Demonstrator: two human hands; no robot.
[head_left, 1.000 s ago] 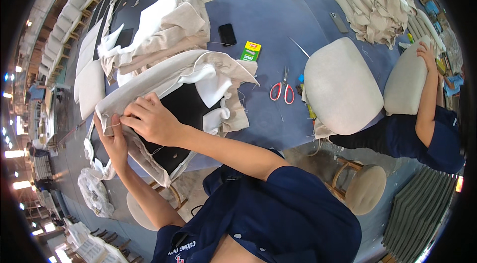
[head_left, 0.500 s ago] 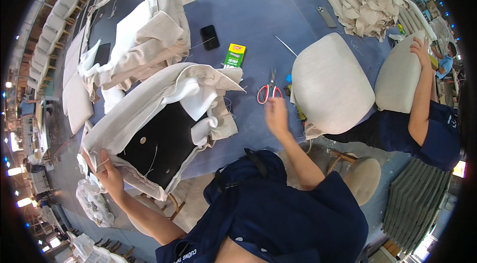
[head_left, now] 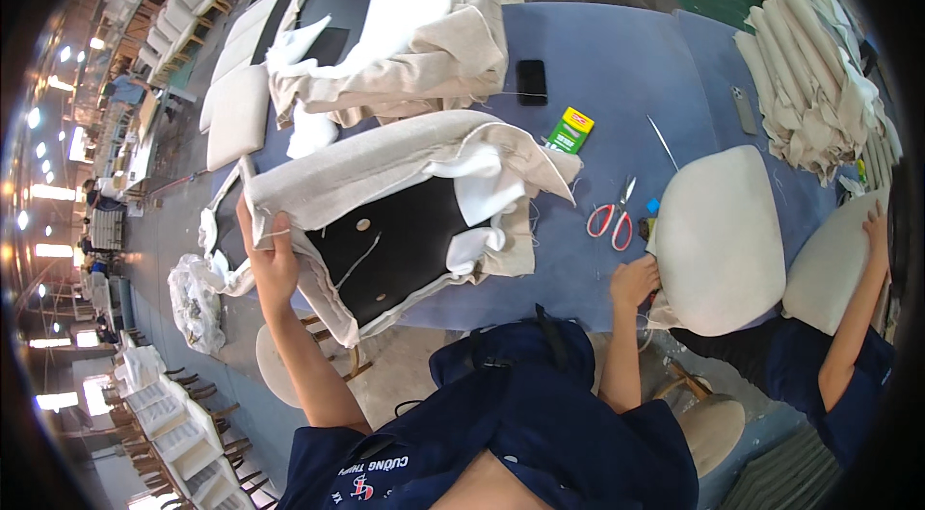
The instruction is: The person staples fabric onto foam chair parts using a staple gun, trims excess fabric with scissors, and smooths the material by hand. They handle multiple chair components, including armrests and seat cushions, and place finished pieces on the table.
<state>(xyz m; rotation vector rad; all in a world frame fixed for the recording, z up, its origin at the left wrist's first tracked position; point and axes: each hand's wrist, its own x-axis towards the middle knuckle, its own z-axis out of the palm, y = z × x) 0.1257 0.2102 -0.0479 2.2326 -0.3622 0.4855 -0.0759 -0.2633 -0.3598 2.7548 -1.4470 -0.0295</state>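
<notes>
My left hand grips the left end of a beige fabric cover, thumb on top. The cover is folded around a black-backed seat panel with white padding showing at its right end. A loose thread lies across the black backing. My right hand is at the left edge of a finished beige cushion, its fingers curled; what they hold, if anything, is hidden. Red-handled scissors lie just beyond that hand, blades pointing away.
Around the blue-grey table lie a black phone, a green-and-yellow box and a grey phone. Another partly covered panel is at the far left, rolled fabric at the far right. A co-worker's hand touches another cushion.
My right hand has moved from the scissors' handles to the cushion's left edge. The scissors stay on the table. My left hand keeps its hold; the whole view has shifted.
</notes>
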